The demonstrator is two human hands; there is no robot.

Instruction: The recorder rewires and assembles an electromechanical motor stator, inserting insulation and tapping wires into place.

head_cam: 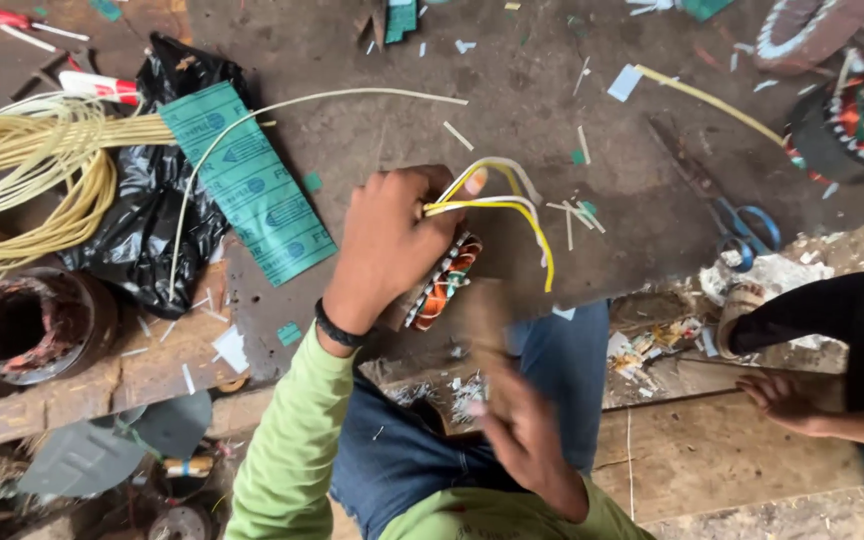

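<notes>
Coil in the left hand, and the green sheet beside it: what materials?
Coil: looks like enamelled copper wire, glossy orange-brown strands, white banding, yellow sleeved leads. Green sheet: likely matt insulation paper, flat, printed, cut edges. Left hand grips the coil.

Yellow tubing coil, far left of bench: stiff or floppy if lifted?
The yellow tubing coil would probably sag: its loops lie loose and uneven. Likely light, since the strands are thin. Unbound strands fan out toward the green sheet, so it may unravel.

Wire coil [27, 170] lies at bench [512, 90] left, on a plastic bag [147, 215]; paper sheet [249, 185] just right of it. Scissors [727, 205] right. Wound stator [444, 280] at front edge, centre.
</notes>
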